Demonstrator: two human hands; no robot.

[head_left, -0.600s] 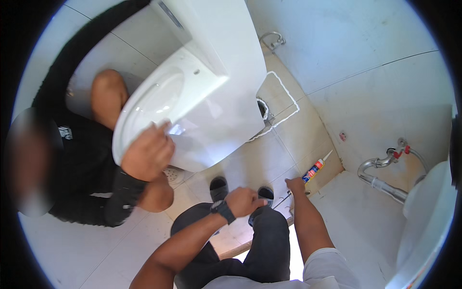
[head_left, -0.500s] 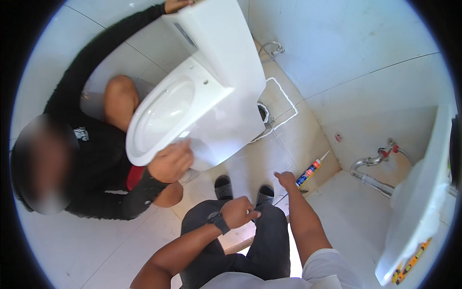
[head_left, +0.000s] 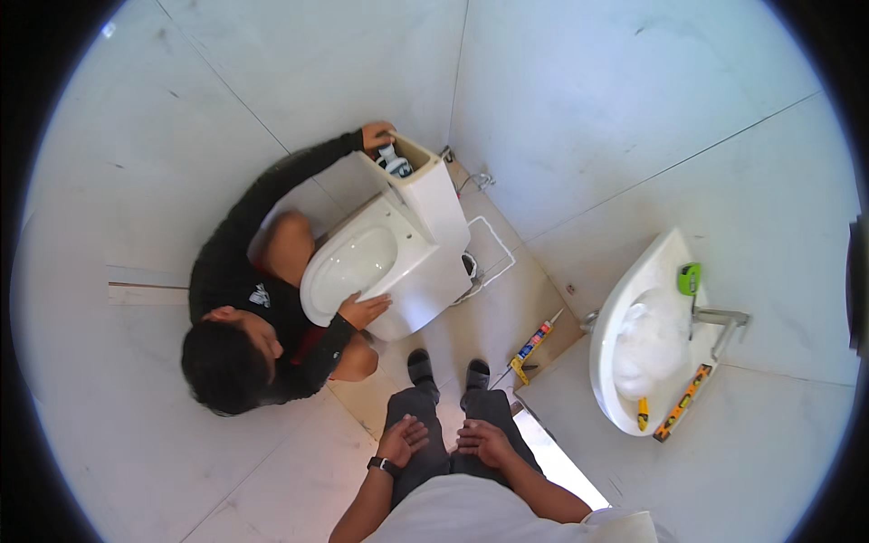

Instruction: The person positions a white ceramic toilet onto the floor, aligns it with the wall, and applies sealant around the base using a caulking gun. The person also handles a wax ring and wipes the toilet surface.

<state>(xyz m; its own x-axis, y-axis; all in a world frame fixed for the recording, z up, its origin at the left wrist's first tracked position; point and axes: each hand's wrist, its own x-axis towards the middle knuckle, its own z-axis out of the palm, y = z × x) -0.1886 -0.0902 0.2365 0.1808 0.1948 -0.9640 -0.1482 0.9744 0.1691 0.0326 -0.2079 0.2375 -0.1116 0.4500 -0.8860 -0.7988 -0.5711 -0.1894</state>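
My left hand [head_left: 403,441], with a dark watch on its wrist, hangs over my left thigh, fingers stretched out and nothing in it. My right hand [head_left: 485,442] is over my right thigh, likewise empty with its fingers extended. In front of my feet, a white toilet [head_left: 433,288] stands turned askew, its tank uncovered with the flush valve [head_left: 395,163] showing. A co-worker crouches at its left, one hand [head_left: 377,135] on the tank rim, the other [head_left: 364,310] against the bowl's side. Right of my feet lies a caulking gun [head_left: 519,364] with a sealant tube [head_left: 536,338].
A white sealant line [head_left: 512,256] runs on the floor around a drain hole [head_left: 469,265], beside the toilet. On the right, a corner washbasin [head_left: 605,371] holds white plastic wrapping [head_left: 650,344], a green tape measure [head_left: 690,279], a yellow-handled tool [head_left: 643,414] and a spirit level [head_left: 681,404].
My right hand has left the caulking gun's side and drawn back to my thigh. Both my hands have opened out. My view has risen, showing the whole basin; the co-worker still holds the toilet.
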